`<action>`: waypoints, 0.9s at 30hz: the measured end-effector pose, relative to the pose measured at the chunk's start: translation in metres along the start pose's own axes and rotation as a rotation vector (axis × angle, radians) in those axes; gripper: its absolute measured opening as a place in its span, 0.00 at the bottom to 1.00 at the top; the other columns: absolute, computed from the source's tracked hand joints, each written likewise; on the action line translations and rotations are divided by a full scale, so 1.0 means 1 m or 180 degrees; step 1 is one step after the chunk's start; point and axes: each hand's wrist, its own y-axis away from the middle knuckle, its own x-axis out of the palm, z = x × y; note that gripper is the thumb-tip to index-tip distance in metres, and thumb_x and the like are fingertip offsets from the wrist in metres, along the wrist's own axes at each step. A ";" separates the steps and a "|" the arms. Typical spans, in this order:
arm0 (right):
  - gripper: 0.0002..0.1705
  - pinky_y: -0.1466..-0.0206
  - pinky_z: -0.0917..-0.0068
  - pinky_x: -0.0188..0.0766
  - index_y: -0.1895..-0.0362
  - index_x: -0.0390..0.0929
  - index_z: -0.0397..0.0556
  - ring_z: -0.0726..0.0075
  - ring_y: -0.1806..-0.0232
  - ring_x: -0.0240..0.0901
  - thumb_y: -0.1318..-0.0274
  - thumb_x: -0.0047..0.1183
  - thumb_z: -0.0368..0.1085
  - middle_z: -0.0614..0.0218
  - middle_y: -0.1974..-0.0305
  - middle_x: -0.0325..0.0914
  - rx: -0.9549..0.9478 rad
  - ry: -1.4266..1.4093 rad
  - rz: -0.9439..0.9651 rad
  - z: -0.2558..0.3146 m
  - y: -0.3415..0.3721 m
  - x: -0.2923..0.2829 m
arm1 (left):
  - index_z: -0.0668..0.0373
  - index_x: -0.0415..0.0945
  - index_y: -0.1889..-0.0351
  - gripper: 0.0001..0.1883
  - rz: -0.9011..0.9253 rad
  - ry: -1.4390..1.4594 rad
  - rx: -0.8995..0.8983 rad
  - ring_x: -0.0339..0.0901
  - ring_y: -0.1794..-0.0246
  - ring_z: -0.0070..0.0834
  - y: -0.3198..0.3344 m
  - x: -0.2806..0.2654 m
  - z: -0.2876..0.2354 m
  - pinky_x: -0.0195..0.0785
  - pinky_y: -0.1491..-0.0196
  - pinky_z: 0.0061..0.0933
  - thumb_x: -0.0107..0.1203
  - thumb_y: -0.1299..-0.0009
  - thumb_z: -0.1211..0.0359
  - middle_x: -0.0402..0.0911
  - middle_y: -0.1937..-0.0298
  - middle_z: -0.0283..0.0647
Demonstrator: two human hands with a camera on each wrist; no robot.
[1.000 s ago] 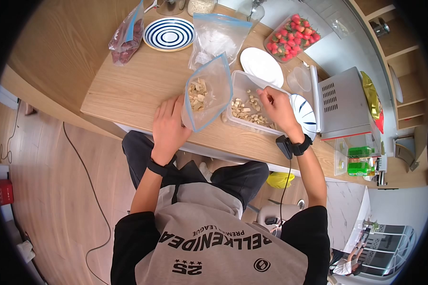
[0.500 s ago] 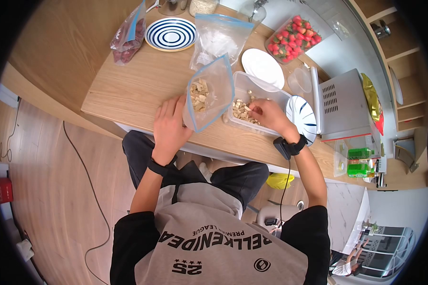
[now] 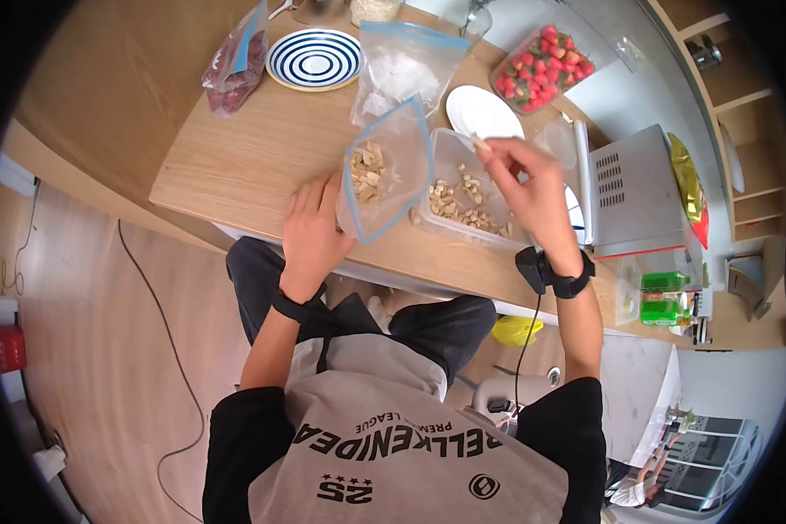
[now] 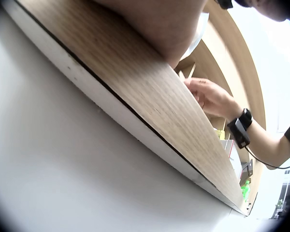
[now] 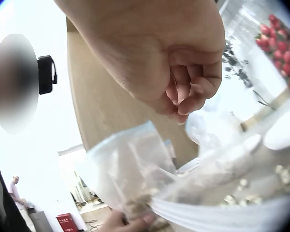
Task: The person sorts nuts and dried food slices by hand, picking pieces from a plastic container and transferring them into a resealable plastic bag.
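My left hand point(image 3: 313, 231) holds the lower left side of an upright, open-mouthed zip bag point(image 3: 402, 175) with a blue seal. Pale chopped pieces point(image 3: 367, 173) lie inside the bag. To its right is a clear plastic container point(image 3: 438, 144) with similar pale pieces point(image 3: 454, 208) scattered over its bottom. Raised above that container, my right hand point(image 3: 533, 188) pinches a small pale piece point(image 3: 479, 142) between thumb and fingertips. The left wrist view shows the right hand point(image 4: 210, 96) beyond the table edge; in the right wrist view its fingers are curled.
Behind stand a blue-ringed plate point(image 3: 314, 59), another zip bag point(image 3: 406, 74) with white contents, a white plate point(image 3: 485, 113) and a box of strawberries point(image 3: 546, 70). A bag of dark red contents point(image 3: 236, 79) is far left. A grey appliance point(image 3: 629, 188) borders the right.
The right hand went down into the container among the pale pieces, then rose up and to the right with one piece at its fingertips. The left hand and its bag stayed nearly still.
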 end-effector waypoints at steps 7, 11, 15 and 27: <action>0.11 0.66 0.69 0.74 0.50 0.86 0.43 0.64 0.71 0.77 0.36 0.63 0.31 0.61 0.66 0.82 -0.0969 -0.0045 -0.0143 0.067 -0.020 0.002 | 0.61 0.79 0.43 0.28 -0.0010 0.0175 0.0063 0.79 0.50 0.55 -0.002 0.002 0.002 0.72 0.47 0.51 0.72 0.42 0.66 0.82 0.49 0.51; 0.12 0.65 0.68 0.75 0.49 0.85 0.44 0.63 0.69 0.79 0.35 0.63 0.31 0.60 0.64 0.83 -0.0717 -0.0140 -0.0417 0.040 0.002 0.003 | 0.62 0.78 0.42 0.28 0.0038 0.0200 0.0071 0.79 0.48 0.54 0.001 0.006 0.006 0.71 0.46 0.50 0.71 0.42 0.67 0.82 0.48 0.51; 0.12 0.63 0.72 0.74 0.48 0.85 0.43 0.64 0.65 0.79 0.31 0.58 0.32 0.62 0.62 0.84 0.0008 -0.0297 -0.0355 -0.024 0.040 0.020 | 0.66 0.76 0.39 0.32 0.0407 0.0064 -0.0027 0.77 0.44 0.55 0.002 0.003 0.006 0.70 0.43 0.50 0.71 0.42 0.65 0.81 0.46 0.54; 0.14 0.46 0.55 0.78 0.57 0.89 0.52 0.52 0.45 0.80 0.36 0.61 0.47 0.66 0.51 0.83 0.0196 0.0358 0.0767 -0.045 0.076 0.049 | 0.71 0.74 0.35 0.33 0.0044 -0.0188 0.0321 0.79 0.45 0.66 0.000 0.010 0.002 0.75 0.44 0.55 0.71 0.36 0.65 0.81 0.43 0.63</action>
